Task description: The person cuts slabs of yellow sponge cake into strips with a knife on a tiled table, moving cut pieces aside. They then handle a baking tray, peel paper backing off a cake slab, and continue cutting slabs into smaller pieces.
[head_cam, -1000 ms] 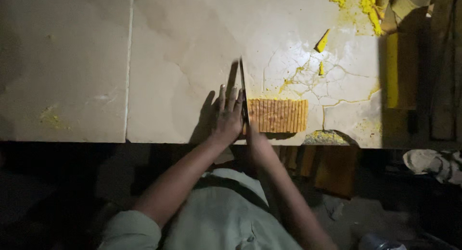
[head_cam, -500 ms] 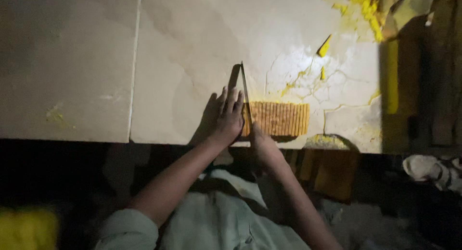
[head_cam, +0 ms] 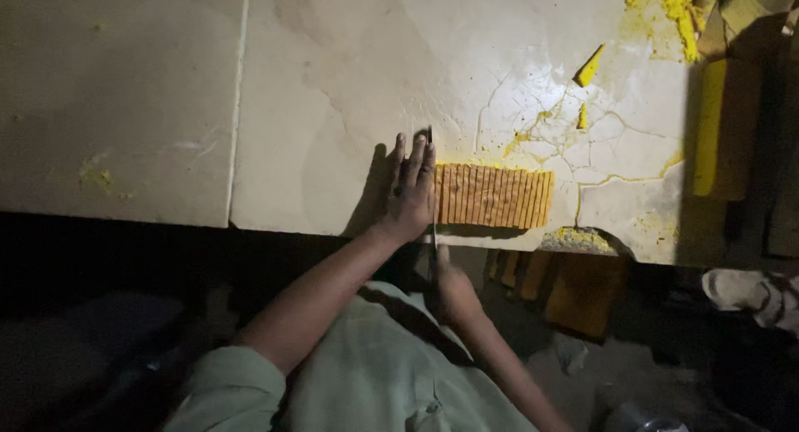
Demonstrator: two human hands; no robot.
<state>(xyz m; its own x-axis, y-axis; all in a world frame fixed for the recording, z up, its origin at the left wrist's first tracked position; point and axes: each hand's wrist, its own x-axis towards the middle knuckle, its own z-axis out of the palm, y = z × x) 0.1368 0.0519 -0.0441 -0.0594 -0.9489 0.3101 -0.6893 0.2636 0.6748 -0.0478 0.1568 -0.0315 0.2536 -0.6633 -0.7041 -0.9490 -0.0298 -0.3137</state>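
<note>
Stone slab [head_cam: 333,82], pale and cracked toward the right of the frame, fills the upper half of the view and carries everything you work on. At its near edge, centre frame, lies the orange-yellow block [head_cam: 495,196], scored into many thin slices that stand pressed together. Your left hand [head_cam: 409,186] lies flat and open, fingers extended, against the block's left end. Your right hand [head_cam: 452,292] sits below the slab edge, closed around the handle of the knife [head_cam: 431,201], whose thin blade runs up along the block's left face, just beside your left fingers. That closeness is the risk, I judge: a sideways drift of the blade could catch a fingertip. The block lies at the very edge, so a push could tip slices off. Yellow crumbs [head_cam: 666,3] scatter the upper right. No container shows in view.
</note>
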